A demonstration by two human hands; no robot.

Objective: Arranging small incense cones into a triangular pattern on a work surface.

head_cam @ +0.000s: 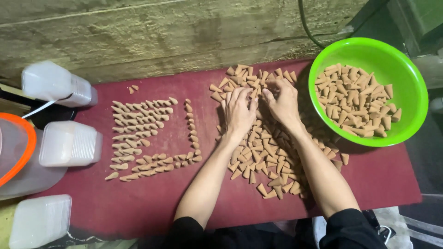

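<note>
At the far left, stacks of clear plastic tubs are kept beside the red mat. Next, sorted cones are laid in neat rows and a border. These rows could be scattered if a forearm were swung leftward. In the middle, the loose heap of cones is pressed by the left hand and the right hand, both palm-down with fingers curled among the cones; whether any cone is pinched cannot be told. A green bowl of cones is set at the right, and could be nudged off the mat edge.
</note>
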